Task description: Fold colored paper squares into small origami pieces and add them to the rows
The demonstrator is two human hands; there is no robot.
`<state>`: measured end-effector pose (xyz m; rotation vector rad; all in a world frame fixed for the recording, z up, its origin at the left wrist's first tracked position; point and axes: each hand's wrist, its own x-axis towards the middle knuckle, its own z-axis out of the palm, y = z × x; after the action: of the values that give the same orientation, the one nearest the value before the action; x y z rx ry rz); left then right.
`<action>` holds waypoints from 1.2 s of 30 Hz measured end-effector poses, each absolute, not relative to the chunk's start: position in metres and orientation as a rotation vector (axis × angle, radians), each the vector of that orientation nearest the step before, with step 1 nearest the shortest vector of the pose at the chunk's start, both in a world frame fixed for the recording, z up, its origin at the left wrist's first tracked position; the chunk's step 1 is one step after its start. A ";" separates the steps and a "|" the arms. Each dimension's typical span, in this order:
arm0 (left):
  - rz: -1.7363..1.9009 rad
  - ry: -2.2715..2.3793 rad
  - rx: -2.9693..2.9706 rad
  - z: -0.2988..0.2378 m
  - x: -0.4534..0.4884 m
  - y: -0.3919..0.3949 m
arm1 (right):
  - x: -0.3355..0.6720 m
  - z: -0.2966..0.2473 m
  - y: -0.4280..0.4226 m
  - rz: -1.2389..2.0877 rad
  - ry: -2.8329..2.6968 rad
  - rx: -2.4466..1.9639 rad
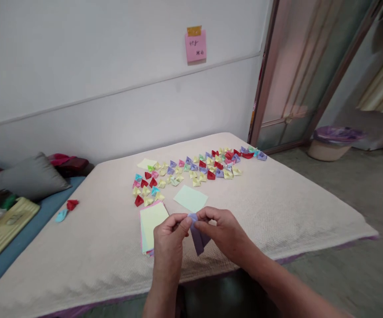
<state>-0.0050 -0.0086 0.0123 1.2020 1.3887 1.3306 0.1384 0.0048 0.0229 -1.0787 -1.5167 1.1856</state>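
A partly folded purple paper (198,240) is pinched between both hands above the table's near edge. My left hand (170,236) grips its upper left part between thumb and finger. From the other side, my right hand (220,225) pinches the top right part, while the paper's lower end hangs down between them. Beside my left hand lies a stack of coloured paper (151,225) with a pale yellow sheet on top. A pale green sheet (190,198) lies flat just beyond my hands.
Many small folded paper pieces (211,175) in several colours spread across the cloth-covered table (294,212). Red (72,204) and blue (61,215) pieces lie at the left edge. A grey cushion (29,176) rests farther left. A lined bin (332,143) stands on the floor at right.
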 end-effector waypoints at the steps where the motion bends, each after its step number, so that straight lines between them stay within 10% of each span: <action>1: 1.340 1.408 1.194 0.013 -0.004 -0.009 | 0.137 0.023 0.004 1.156 -1.524 -1.084; 36: 1.210 1.159 1.015 0.000 0.025 -0.011 | 0.147 0.014 0.018 1.275 -0.894 -1.075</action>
<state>0.0249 -0.0110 0.0000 1.0146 1.1587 1.2100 0.1471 0.0175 0.0136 -1.0747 -0.8942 1.2746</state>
